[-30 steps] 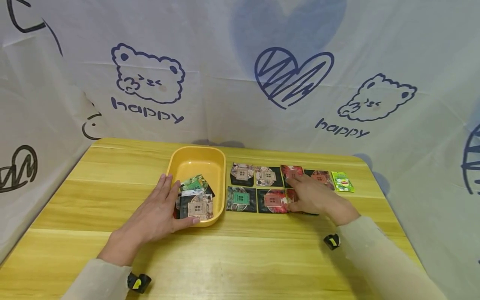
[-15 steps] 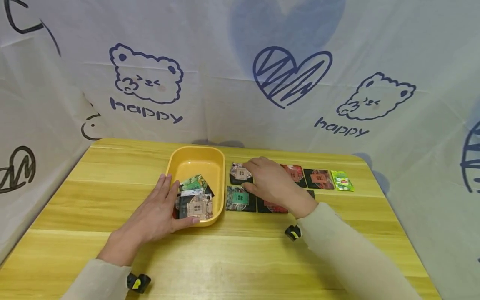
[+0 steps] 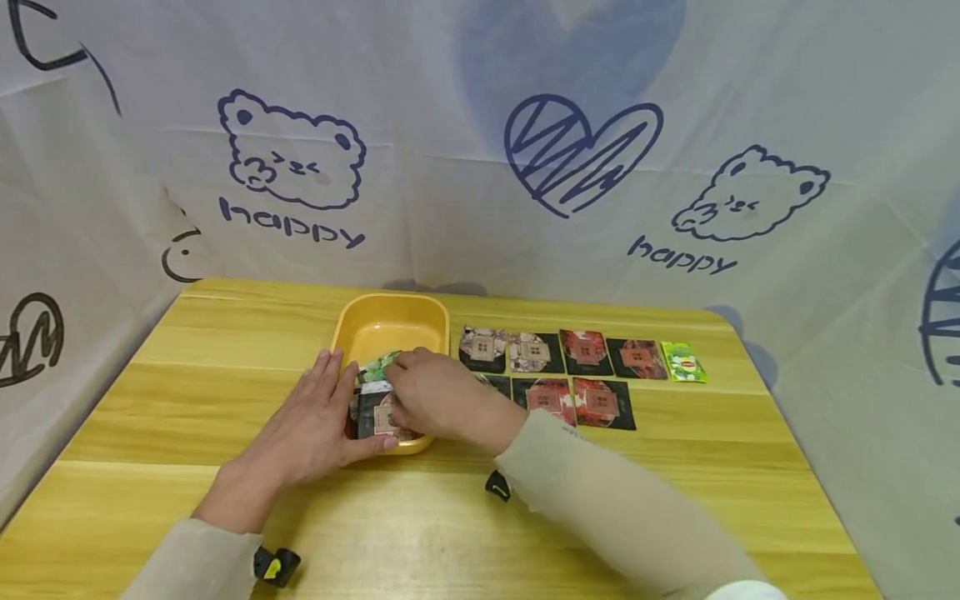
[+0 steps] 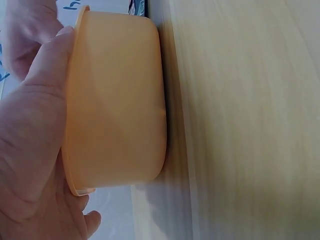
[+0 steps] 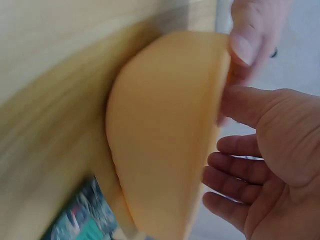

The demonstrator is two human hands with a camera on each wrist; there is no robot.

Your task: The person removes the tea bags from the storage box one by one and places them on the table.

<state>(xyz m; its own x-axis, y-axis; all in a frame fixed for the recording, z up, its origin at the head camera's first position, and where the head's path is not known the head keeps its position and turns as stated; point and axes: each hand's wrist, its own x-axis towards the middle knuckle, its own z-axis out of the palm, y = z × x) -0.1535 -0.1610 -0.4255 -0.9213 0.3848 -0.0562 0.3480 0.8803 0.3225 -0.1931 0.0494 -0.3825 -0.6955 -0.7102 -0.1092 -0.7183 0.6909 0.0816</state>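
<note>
In the head view, a yellow plastic tray (image 3: 390, 310) holds several printed tea sachets (image 3: 375, 387), partly covered by hands. My left hand (image 3: 311, 425) rests on its left and front rim, fingers extended along the side and thumb over the front corner. The left wrist view shows that thumb on the rim of the tray (image 4: 117, 100). My right hand (image 3: 442, 392) reaches over the tray's right side, thumb and fingers spread apart, fingertips right at the sachets. In the right wrist view a gap shows between the thumb and loosely bent fingers of the right hand (image 5: 270, 165).
Right of the tray lie two rows of sachets: black ones with pale prints (image 3: 535, 353), red prints (image 3: 587, 352), and one partly covered by the right arm. A bright green sachet (image 3: 683, 362) ends the back row. A patterned cloth (image 3: 442, 200) hangs behind the wooden table (image 3: 390, 533).
My right hand has moved left from the laid-out sachets, across the rows, and into the tray. The red-print sachets it covered now show. The left hand stays on the tray.
</note>
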